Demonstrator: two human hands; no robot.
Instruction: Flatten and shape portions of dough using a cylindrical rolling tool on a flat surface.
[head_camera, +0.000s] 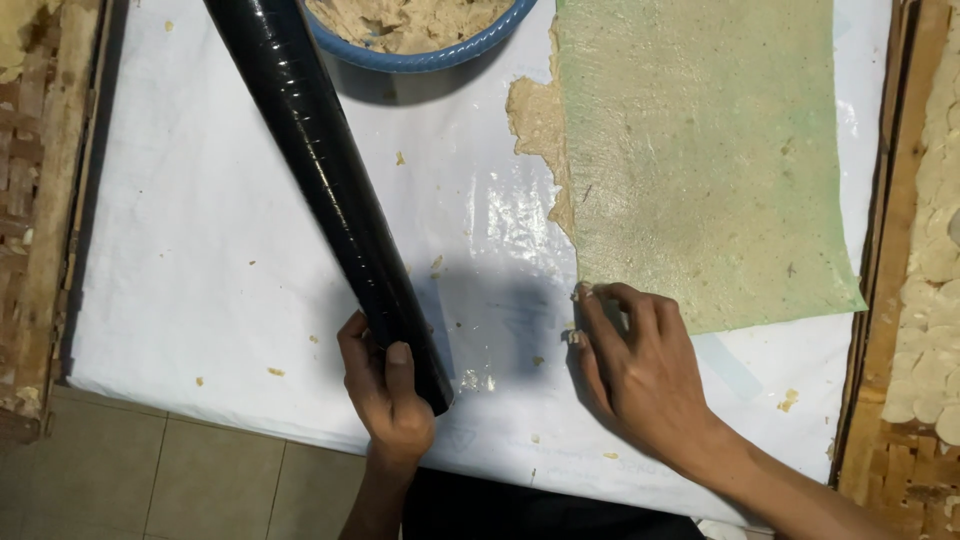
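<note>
The dough already lies rolled into 1 thin, flat sheet under a greenish cover sheet on the right half of the white table cover. A ragged beige edge of dough sticks out along the sheet's left side, near the top. The roller, long, black and glossy, is off the dough and lies slanted across the white cover, its far end beside the blue bowl, which holds more raw dough. By the look of it the flattening of this sheet is done or close to done, and whatever comes after the rolling has not started; the bowl suggests more batches are left.

The left hand is wrapped around the near end of the roller, thumb on top and fingers curled under, a firm closed hold. The right hand grips nothing: it rests palm down, fingers spread a little, with its fingertips touching the near left corner of the sheet. At the far right edge, pale round pieces lie on a woven tray.
</note>
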